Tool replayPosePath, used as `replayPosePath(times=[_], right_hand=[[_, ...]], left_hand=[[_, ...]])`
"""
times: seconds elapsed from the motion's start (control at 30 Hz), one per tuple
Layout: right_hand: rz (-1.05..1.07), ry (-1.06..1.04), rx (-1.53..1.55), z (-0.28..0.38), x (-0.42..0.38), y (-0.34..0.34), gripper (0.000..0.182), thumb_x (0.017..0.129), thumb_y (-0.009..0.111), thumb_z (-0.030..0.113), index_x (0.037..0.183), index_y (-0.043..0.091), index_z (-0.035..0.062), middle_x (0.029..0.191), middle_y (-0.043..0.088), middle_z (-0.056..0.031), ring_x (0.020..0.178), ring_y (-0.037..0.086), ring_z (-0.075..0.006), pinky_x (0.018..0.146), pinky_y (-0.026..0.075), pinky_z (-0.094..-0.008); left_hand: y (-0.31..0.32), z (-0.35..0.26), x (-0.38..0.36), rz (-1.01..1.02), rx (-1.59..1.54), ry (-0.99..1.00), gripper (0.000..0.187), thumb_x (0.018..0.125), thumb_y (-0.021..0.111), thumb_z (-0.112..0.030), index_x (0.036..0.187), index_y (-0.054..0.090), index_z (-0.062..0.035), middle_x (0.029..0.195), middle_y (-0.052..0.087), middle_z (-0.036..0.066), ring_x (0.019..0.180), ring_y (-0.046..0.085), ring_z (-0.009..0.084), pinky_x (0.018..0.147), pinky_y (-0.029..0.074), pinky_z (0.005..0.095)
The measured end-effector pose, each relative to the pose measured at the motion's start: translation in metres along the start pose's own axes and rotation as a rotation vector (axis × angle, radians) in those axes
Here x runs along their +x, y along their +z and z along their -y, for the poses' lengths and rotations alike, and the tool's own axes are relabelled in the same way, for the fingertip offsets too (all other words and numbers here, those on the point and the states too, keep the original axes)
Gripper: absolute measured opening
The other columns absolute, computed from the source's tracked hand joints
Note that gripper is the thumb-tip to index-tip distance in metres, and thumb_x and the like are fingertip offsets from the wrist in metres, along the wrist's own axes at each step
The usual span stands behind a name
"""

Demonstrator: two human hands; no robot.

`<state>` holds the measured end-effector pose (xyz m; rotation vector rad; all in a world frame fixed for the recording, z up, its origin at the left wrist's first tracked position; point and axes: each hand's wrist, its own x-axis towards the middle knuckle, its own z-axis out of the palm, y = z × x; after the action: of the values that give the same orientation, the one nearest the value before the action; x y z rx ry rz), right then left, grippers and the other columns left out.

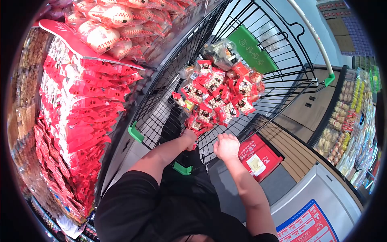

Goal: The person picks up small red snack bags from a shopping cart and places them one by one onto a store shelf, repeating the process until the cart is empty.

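Observation:
A black wire shopping cart stands in front of me, with a pile of red-and-clear snack packets in it. My left hand is at the near end of the pile, its fingers closed around a red snack packet that is mostly hidden under the hand. To its right, my right hand hovers by the cart's near edge, fingers curled in and no packet showing in it. Behind the pile lies a clear plastic bag with dark contents.
At left stands a tall display of red packets, with bagged round white items above. A green panel is on the cart's far side. At right are a red box, a grey-white cabinet and shelves of packaged goods.

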<state>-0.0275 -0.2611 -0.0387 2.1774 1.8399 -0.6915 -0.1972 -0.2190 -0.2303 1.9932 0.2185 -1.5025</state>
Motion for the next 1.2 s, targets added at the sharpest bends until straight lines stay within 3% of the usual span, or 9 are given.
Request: replayPosePath(times=[0.17, 0.6, 0.8, 0.93, 1.07, 1.13, 1.2], right_hand=[[0.016, 0.004, -0.004, 0.000, 0.001, -0.001, 0.018, 0.076, 0.065, 0.026, 0.085, 0.069, 0.0111, 0.086, 0.069, -0.0057, 0.089, 0.066, -0.0249, 0.083, 0.052, -0.0410], [0.006, -0.004, -0.027, 0.000, -0.001, -0.002, 0.020, 0.077, 0.065, 0.028, 0.087, 0.070, 0.0121, 0.085, 0.069, -0.0053, 0.087, 0.066, -0.0249, 0.083, 0.052, -0.0411], [0.002, -0.008, -0.052, 0.001, 0.000, 0.000, 0.022, 0.076, 0.065, 0.029, 0.089, 0.070, 0.0123, 0.086, 0.069, -0.0061, 0.087, 0.067, -0.0256, 0.084, 0.052, -0.0417], [-0.021, -0.015, -0.045, 0.001, -0.002, -0.003, 0.018, 0.075, 0.065, 0.026, 0.085, 0.069, 0.0109, 0.085, 0.069, -0.0075, 0.089, 0.068, -0.0255, 0.085, 0.053, -0.0410], [-0.040, -0.036, -0.056, 0.002, -0.002, -0.004, 0.019, 0.076, 0.065, 0.027, 0.086, 0.068, 0.0112, 0.087, 0.070, -0.0077, 0.088, 0.069, -0.0254, 0.085, 0.053, -0.0410], [0.026, -0.003, -0.089, 0.004, -0.002, -0.008, 0.026, 0.078, 0.066, 0.033, 0.094, 0.072, 0.0131, 0.093, 0.072, -0.0077, 0.089, 0.070, -0.0269, 0.085, 0.054, -0.0417], [0.027, -0.008, -0.111, 0.005, -0.008, -0.006, 0.029, 0.079, 0.067, 0.035, 0.098, 0.073, 0.0138, 0.094, 0.073, -0.0089, 0.091, 0.071, -0.0270, 0.085, 0.055, -0.0418]], left_hand=[[0.004, -0.005, -0.018, -0.247, -0.015, 0.001, 0.056, 0.059, 0.085, -0.041, 0.105, 0.076, -0.0118, 0.105, 0.075, 0.007, 0.101, 0.071, 0.0217, 0.085, 0.056, 0.0376], [0.002, 0.008, -0.022, -0.268, -0.109, 0.028, 0.048, 0.061, 0.084, -0.039, 0.099, 0.077, -0.0092, 0.103, 0.075, 0.011, 0.098, 0.072, 0.0246, 0.085, 0.056, 0.0379], [-0.004, 0.032, -0.052, -0.327, -0.339, -0.019, 0.058, 0.062, 0.084, -0.041, 0.104, 0.074, -0.0036, 0.105, 0.074, 0.015, 0.101, 0.072, 0.0262, 0.088, 0.056, 0.0370], [-0.004, 0.045, -0.077, -0.439, -0.477, -0.042, 0.068, 0.056, 0.086, -0.046, 0.102, 0.073, 0.0028, 0.108, 0.073, 0.019, 0.101, 0.071, 0.0296, 0.091, 0.056, 0.0392], [0.011, 0.063, -0.113, -0.623, -0.795, -0.156, 0.071, 0.055, 0.090, -0.045, 0.103, 0.071, 0.0052, 0.105, 0.072, 0.022, 0.098, 0.071, 0.0322, 0.090, 0.055, 0.0387], [0.024, 0.072, -0.137, -0.913, -1.170, 0.017, 0.062, 0.059, 0.091, -0.034, 0.104, 0.071, 0.0026, 0.104, 0.073, 0.018, 0.095, 0.071, 0.0268, 0.087, 0.056, 0.0358], [0.048, 0.086, -0.124, -0.856, -1.531, 0.266, 0.055, 0.063, 0.091, -0.024, 0.108, 0.071, -0.0007, 0.107, 0.072, 0.012, 0.095, 0.069, 0.0206, 0.086, 0.055, 0.0333]])
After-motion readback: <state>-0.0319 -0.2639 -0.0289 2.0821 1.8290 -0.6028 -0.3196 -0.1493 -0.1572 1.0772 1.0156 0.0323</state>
